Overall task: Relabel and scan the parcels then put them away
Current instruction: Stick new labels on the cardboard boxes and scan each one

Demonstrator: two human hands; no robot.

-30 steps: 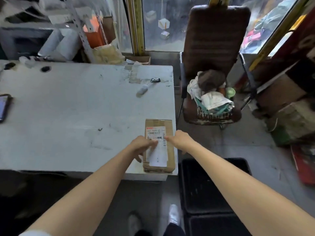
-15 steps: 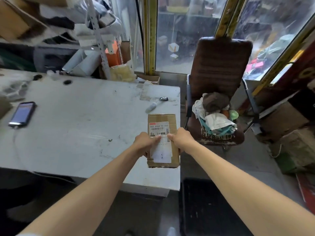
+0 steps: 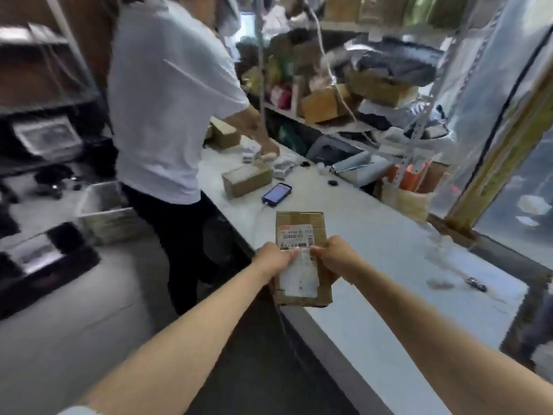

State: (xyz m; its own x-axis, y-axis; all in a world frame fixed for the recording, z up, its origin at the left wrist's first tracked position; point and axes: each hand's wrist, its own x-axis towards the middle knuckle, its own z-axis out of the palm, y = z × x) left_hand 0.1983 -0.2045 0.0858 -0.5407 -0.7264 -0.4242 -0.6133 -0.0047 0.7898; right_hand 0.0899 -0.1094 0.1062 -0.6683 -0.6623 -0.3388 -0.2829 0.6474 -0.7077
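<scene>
Both hands grip the parcel (image 3: 300,218). The left hand (image 3: 273,263) holds its left side with the thumb on the label (image 3: 297,235), and the right hand (image 3: 333,259) holds its right side. One second ago the parcel lay flat at the desk's near corner. Now it is raised over the near edge of the desk (image 3: 389,265), and the view has turned toward the phone (image 3: 276,194), a second box (image 3: 247,181) and a person in a white shirt (image 3: 167,100) further along. I judge that labelling is finished and scanning comes next.
</scene>
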